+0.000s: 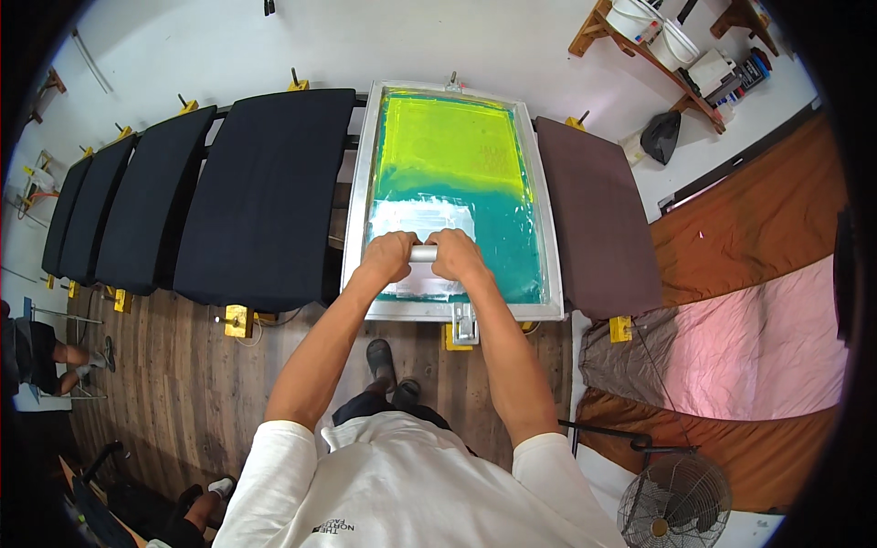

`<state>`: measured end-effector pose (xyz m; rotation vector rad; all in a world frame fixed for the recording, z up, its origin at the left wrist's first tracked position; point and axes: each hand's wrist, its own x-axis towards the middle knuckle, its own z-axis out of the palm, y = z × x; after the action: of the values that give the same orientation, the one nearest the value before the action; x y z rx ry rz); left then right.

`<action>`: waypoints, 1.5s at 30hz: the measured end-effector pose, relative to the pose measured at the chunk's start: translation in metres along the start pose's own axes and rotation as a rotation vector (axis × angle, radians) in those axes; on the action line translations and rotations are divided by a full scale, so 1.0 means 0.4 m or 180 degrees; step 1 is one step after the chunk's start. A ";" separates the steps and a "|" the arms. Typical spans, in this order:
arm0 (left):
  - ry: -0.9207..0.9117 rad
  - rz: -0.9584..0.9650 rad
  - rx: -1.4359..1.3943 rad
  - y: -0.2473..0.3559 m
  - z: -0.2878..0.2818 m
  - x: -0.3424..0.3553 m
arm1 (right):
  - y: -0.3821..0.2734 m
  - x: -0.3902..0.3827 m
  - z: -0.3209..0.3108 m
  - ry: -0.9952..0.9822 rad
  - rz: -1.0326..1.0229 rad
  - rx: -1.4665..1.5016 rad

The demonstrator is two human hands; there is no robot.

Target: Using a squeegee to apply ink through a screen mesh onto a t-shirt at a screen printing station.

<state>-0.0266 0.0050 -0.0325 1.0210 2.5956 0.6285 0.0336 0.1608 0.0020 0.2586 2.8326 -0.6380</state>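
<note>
Side by side, my left hand [391,257] and my right hand [456,256] are closed around a pale metallic squeegee handle [423,253]. A short bar of it shows between my fists; its blade is hidden. They are over the near half of a silver-framed printing screen [555,288]. Its mesh is teal in the near part, with a yellow-green ink area [448,137] across the far part. White ink [425,213] is smeared in a rough rectangle beyond and around my hands. A metal clamp [464,323] sits at the frame's near edge, by my right forearm.
Several black-covered printing boards [265,196] extend left in a row; a brownish board [598,219] stands right. Yellow brackets [238,321] carry them. White buckets [676,46] sit on a wall shelf. A fan [676,502] stands at lower right. Other people's legs [78,354] show at left.
</note>
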 end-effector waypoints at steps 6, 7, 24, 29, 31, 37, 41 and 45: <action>0.0027 0.0051 0.0017 0.019 0.020 -0.070 | -0.003 -0.064 0.027 -0.0071 -0.0024 0.0039; -0.0026 0.0045 0.0039 0.026 0.018 -0.082 | -0.007 -0.080 0.027 -0.0069 -0.0065 0.0062; -0.0084 -0.0088 -0.0025 -0.040 -0.034 0.083 | -0.004 0.086 -0.049 -0.0477 0.0063 -0.0454; 0.0668 0.0437 -0.0195 -0.009 0.040 -0.041 | 0.043 -0.025 0.075 0.0691 -0.0527 -0.0073; 0.0735 0.0546 -0.0136 0.006 0.070 -0.115 | 0.007 -0.122 0.086 0.0700 -0.0502 0.0193; -0.0068 0.0452 0.0025 0.068 -0.010 -0.159 | -0.006 -0.172 0.022 -0.0155 -0.0186 -0.0047; -0.0071 0.0479 0.0059 0.027 -0.047 -0.042 | 0.001 -0.066 -0.034 -0.0164 -0.0187 -0.0093; 0.0061 0.0276 0.0213 -0.016 -0.060 0.079 | 0.019 0.064 -0.054 -0.0037 -0.0188 -0.0187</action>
<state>-0.0627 0.0159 -0.0181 1.1594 2.6166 0.5778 0.0066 0.1801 0.0116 0.1612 2.8518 -0.5650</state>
